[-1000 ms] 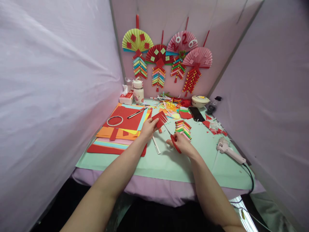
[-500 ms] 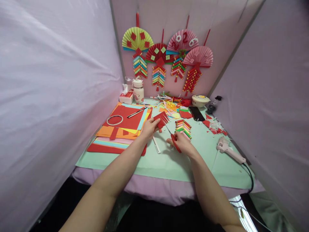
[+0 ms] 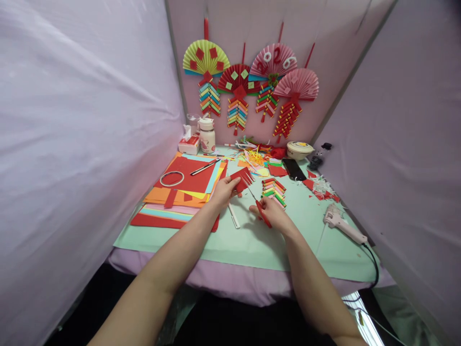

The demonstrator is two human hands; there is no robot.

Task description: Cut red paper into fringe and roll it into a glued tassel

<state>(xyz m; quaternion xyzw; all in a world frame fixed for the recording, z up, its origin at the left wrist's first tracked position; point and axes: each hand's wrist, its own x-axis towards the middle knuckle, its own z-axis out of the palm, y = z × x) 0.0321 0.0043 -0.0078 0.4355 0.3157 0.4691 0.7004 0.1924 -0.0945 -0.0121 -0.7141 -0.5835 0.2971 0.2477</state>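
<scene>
Fringe cutting in red paper, seen from the head camera. The left hand (image 3: 224, 191) holds a red paper piece (image 3: 240, 179) lifted just above the surface (image 3: 252, 245), its fingers pinched on the near, uncut edge. The right hand (image 3: 272, 214) has its fingers closed through the red handles of the scissors (image 3: 260, 209); the blades point up and away toward the paper's lower corner, but they are too thin here to tell whether they stand apart or together.

The far edge of the piece is already slit into narrow strips that fan outward. Most of that edge appears fringed, so the cutting looks well advanced; how many slits remain near the blades cannot be made out.

A stack of coloured sheets (image 3: 180, 192) lies to the left, with a thin ring (image 3: 171, 179) on top. A white stick (image 3: 233, 216) lies between the hands, and a row of small paper rolls (image 3: 273, 189) sits just right of the fringe. A glue gun (image 3: 342, 225) rests well to the right, and paper fans (image 3: 248, 77) hang on the back wall.
</scene>
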